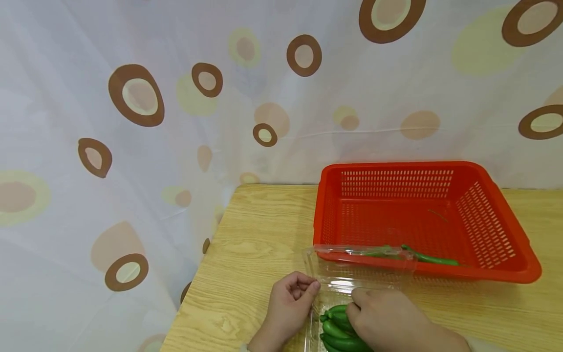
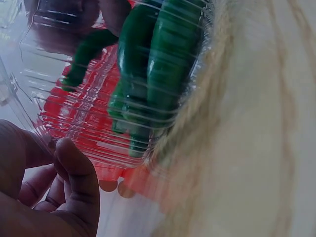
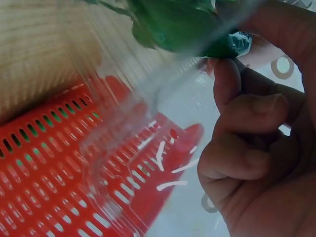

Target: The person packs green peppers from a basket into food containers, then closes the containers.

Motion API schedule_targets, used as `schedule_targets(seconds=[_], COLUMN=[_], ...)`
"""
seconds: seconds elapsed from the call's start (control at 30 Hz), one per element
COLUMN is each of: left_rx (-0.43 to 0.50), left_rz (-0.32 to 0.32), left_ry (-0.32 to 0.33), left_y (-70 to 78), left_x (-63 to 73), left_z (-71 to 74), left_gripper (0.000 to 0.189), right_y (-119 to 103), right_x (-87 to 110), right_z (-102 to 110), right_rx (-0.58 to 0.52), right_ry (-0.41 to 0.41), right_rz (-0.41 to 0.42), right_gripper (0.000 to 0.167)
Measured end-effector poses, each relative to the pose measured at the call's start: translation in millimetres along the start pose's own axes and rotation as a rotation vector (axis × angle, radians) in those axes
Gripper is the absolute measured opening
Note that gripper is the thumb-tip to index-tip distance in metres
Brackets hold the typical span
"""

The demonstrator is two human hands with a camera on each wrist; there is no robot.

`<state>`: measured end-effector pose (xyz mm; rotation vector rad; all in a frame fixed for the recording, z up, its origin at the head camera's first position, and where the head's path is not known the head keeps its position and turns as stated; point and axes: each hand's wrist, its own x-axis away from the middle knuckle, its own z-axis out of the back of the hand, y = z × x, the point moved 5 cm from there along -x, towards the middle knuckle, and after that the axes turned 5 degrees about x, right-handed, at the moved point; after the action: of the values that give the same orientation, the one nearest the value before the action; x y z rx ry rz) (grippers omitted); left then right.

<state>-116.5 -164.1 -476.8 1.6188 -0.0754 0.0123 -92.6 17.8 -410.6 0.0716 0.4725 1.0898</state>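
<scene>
A clear plastic clamshell box (image 1: 311, 318) lies on the table with its lid (image 1: 360, 266) raised toward the basket. Several long green peppers (image 1: 336, 330) are bunched inside, stems to the left. My left hand (image 1: 288, 305) pinches the box's left rim between thumb and forefinger, as the left wrist view also shows. Over the peppers, my right hand (image 1: 387, 318) reaches in with curled fingers. In the right wrist view its thumb and forefinger pinch a green pepper (image 3: 173, 24); the palm hides part of the bunch in the head view.
Behind the box stands a red perforated basket (image 1: 512, 234), with a few green peppers (image 1: 433, 259) near its front wall and a thin stem (image 1: 437, 215) on its floor. The lid overlaps the basket's front rim. A patterned curtain (image 1: 176, 146) hangs behind the wooden table (image 1: 246, 234).
</scene>
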Motion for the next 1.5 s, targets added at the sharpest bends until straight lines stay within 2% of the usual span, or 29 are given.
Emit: schedule_targets(seconds=[0.1,0.17,0.37,0.63,0.9,1.03,1.17,1.27,1.33,1.4,1.5], left_rx=[0.000,-0.002,-0.001,-0.006,-0.007,-0.004,-0.008,-0.013,-0.016,-0.027,-0.050], left_rz=[-0.002,-0.004,-0.001,-0.005,-0.013,-0.008,-0.011,-0.007,-0.002,0.004,-0.004], left_ry=[0.002,0.004,0.000,-0.002,0.000,0.002,0.006,0.004,0.003,0.007,0.015], left_y=[0.2,0.1,-0.3,-0.7,-1.4,-2.7,-2.6,-2.6,-2.7,-2.8,-2.0], left_x=[-0.3,-0.5,-0.8,-0.6,-0.4,-0.7,-0.5,-0.3,-0.3,-0.4,-1.2], left_z=[-0.4,-0.5,-0.8,-0.9,-0.3,0.2,0.5,0.1,-0.2,-0.2,0.2], left_gripper=[0.016,0.016,0.016,0.016,0.015,0.015,0.015,0.016,0.016,0.016,0.016], right_y=[1,1,-1,-1,2,2,4,6,9,16,40], right_x=[1.1,1.4,1.0,2.1,3.3,4.1,4.6,3.9,1.4,-2.5,-9.5], right_z=[-8,-11,-14,-15,-11,-10,-4,10,26,49,87], right_rx=[-0.045,-0.040,-0.013,0.000,-0.041,-0.032,-0.033,-0.066,-0.127,-0.214,-0.354], right_ry=[-0.096,-0.117,-0.070,-0.063,-0.020,0.003,0.121,0.260,0.354,0.408,0.474], right_rz=[-0.053,-0.065,-0.066,-0.071,-0.094,-0.073,-0.037,-0.003,0.022,0.039,0.040], right_gripper=[0.017,0.015,0.014,0.013,0.029,0.034,0.034,0.029,0.035,0.039,0.028])
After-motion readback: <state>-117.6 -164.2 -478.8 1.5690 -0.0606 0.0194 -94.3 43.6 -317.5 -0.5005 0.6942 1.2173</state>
